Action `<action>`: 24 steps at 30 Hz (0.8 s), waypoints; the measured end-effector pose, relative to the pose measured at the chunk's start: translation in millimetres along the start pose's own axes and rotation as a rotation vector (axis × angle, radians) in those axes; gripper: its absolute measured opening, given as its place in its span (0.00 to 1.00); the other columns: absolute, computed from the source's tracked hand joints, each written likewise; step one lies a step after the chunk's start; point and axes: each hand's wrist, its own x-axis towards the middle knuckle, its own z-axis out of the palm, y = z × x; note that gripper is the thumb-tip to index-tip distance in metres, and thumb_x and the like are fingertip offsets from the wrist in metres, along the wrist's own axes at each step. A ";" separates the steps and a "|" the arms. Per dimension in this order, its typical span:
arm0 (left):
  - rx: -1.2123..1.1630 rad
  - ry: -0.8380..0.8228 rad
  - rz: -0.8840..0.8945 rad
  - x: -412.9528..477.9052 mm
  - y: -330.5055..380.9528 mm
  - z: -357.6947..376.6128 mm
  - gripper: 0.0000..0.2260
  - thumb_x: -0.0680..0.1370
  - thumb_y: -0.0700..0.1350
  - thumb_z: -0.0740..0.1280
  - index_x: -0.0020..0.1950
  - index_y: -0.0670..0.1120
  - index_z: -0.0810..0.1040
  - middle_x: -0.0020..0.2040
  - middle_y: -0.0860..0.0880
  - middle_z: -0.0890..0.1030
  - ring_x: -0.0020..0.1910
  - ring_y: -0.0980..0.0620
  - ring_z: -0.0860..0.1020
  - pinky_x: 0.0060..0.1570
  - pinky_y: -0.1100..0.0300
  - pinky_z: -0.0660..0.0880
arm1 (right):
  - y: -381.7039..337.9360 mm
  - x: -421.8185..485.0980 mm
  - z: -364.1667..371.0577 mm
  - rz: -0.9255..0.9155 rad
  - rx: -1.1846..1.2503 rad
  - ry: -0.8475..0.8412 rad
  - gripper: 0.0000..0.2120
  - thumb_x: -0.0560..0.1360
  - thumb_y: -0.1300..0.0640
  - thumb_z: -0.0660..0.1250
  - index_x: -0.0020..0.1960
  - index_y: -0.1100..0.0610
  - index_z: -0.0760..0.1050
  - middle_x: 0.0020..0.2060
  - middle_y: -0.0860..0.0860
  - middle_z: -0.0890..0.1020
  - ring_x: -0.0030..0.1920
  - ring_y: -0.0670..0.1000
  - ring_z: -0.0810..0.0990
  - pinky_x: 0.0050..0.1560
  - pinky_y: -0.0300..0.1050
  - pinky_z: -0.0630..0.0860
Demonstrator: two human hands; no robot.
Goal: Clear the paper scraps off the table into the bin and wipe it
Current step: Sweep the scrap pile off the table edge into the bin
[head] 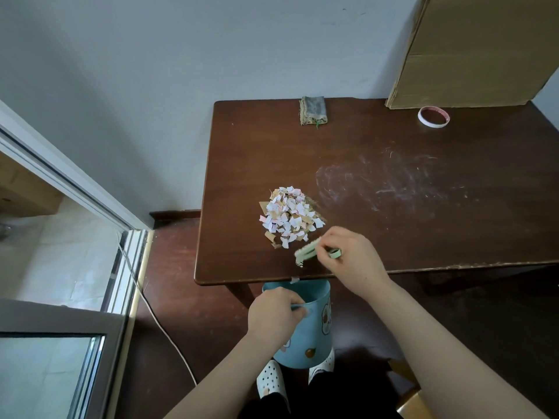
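A heap of white, pink and brown paper scraps (pixel 289 216) lies near the front left corner of the dark wooden table (pixel 393 231). My right hand (pixel 351 255) grips a small green brush (pixel 307 254) just to the right of and below the heap, bristles on the tabletop. My left hand (pixel 273 313) holds the near rim of a blue bin (pixel 311 331), which sits just under the table's front edge. One scrap (pixel 295 279) hangs at the table edge above the bin. A folded grey cloth (pixel 313 110) lies at the table's far edge.
A roll of tape (pixel 433 117) and a large cardboard box (pixel 472 49) stand at the back right of the table. Whitish smears (pixel 387 182) mark the table's middle. A sliding door frame (pixel 90 201) and a cable (pixel 157 316) are on the left. My feet in white slippers (pixel 272 382) are below the bin.
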 end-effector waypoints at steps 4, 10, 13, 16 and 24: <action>-0.004 -0.002 -0.007 1.0 0.4 -1.1 0.09 0.77 0.54 0.65 0.49 0.53 0.82 0.43 0.50 0.85 0.40 0.54 0.82 0.37 0.66 0.74 | 7.2 20.5 4.5 -0.014 -0.049 0.129 0.03 0.72 0.63 0.69 0.40 0.59 0.81 0.39 0.50 0.78 0.36 0.48 0.73 0.36 0.39 0.70; -0.017 -0.014 -0.012 1.2 1.5 -2.9 0.09 0.77 0.54 0.64 0.49 0.53 0.82 0.42 0.48 0.85 0.39 0.53 0.82 0.31 0.70 0.69 | 7.7 10.8 11.5 -0.045 -0.113 0.039 0.05 0.73 0.61 0.67 0.41 0.59 0.81 0.40 0.50 0.78 0.38 0.50 0.76 0.36 0.40 0.69; -0.014 -0.018 -0.011 0.7 2.4 -3.7 0.09 0.78 0.54 0.64 0.49 0.53 0.82 0.41 0.47 0.85 0.36 0.53 0.81 0.28 0.72 0.67 | 7.2 -0.9 6.2 -0.044 -0.082 0.041 0.05 0.73 0.61 0.67 0.40 0.59 0.81 0.39 0.49 0.79 0.37 0.50 0.76 0.35 0.42 0.72; -0.002 -0.015 -0.006 0.4 3.3 -4.0 0.09 0.78 0.54 0.64 0.49 0.52 0.82 0.40 0.47 0.84 0.37 0.53 0.81 0.28 0.71 0.66 | 8.1 -0.2 2.8 -0.050 -0.055 0.126 0.04 0.72 0.63 0.69 0.39 0.59 0.80 0.38 0.50 0.78 0.36 0.50 0.76 0.34 0.41 0.74; 0.010 -0.015 -0.008 -0.5 4.4 -4.0 0.09 0.77 0.54 0.64 0.48 0.52 0.82 0.39 0.47 0.84 0.36 0.52 0.81 0.28 0.70 0.67 | 4.2 3.7 9.6 -0.078 -0.108 0.027 0.05 0.73 0.61 0.67 0.40 0.59 0.81 0.39 0.50 0.78 0.38 0.49 0.75 0.36 0.38 0.69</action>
